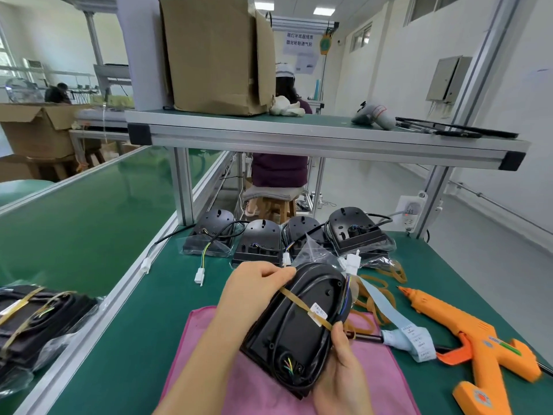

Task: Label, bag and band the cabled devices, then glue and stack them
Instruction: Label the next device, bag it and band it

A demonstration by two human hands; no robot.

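Mid-banding at a packing bench: pinching one end of a tan rubber band (302,308) between thumb and fingers of the left hand (257,283), holding it taut across the back of a black cabled device (296,339). Cradling that device from below in the right hand (344,369), fingers wrapped under it, thumb pressing the band's other end at the near edge. Held tilted just above a pink cloth (206,348), cable coiled on the housing, white label (318,314) under the band, white connector (351,262) poking out at the far end.

Likely trouble: losing the pinch and letting the stretched band snap off the rounded end; snagging the band on the label or the connector wires and dragging the coil loose; tearing what looks like clear bag film (314,250) by pulling too hard. Also worth minding: an orange glue gun (466,333) lying just to the right, nozzle toward the loose bands (377,295) and a pale blue label strip (386,310).

All on a green bench mat (143,339). Farther back, a row of more black devices (257,244) with trailing cables; at far left, a banded stack (39,319) beside a green conveyor belt (74,205). Overhead, an aluminium-framed shelf (299,136) bearing a cardboard box (215,55); beyond, a seated person (281,172) in a white-walled workshop.
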